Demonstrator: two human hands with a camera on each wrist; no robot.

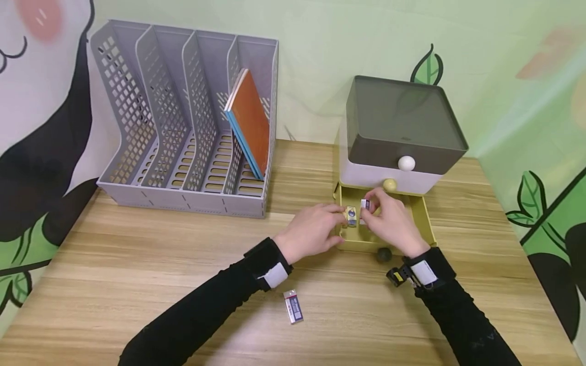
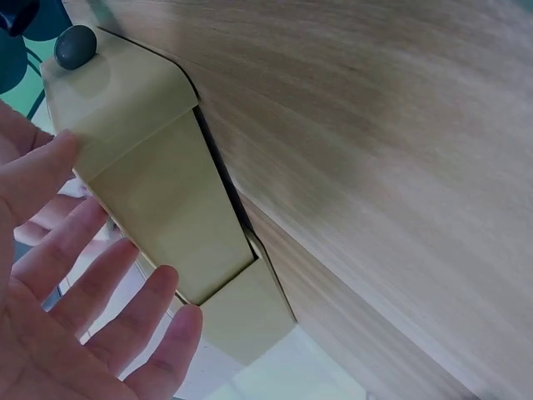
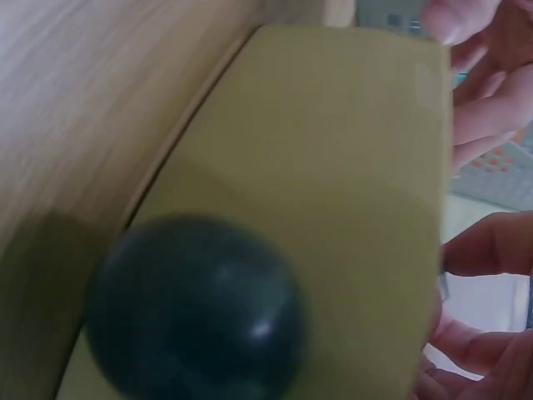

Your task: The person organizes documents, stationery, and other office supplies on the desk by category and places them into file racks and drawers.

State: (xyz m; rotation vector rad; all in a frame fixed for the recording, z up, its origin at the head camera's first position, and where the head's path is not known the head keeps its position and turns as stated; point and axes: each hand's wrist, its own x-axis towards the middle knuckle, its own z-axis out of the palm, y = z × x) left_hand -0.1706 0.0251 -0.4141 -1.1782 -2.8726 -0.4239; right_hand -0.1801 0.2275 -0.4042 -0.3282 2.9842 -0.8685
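A yellow drawer (image 1: 359,246) with a dark round knob (image 1: 384,254) is pulled out at the bottom of a small drawer cabinet (image 1: 407,122). My right hand (image 1: 394,221) reaches into it and pinches a white-and-blue eraser (image 1: 364,204) between thumb and fingers. Beside that lies a small yellow-wrapped eraser (image 1: 351,215) on the drawer's left side. My left hand (image 1: 313,231) is at the drawer's left wall, fingertips over its edge; in the left wrist view its fingers (image 2: 150,321) are loosely spread along the drawer. Whether they touch the yellow-wrapped eraser I cannot tell.
Another white-and-blue eraser (image 1: 293,307) lies on the wooden table (image 1: 220,315) near my left forearm. At the back left stands a grey file rack (image 1: 183,199), with orange and blue booklets (image 1: 251,122) leaning in its rightmost slot. A patterned cloth hangs behind.
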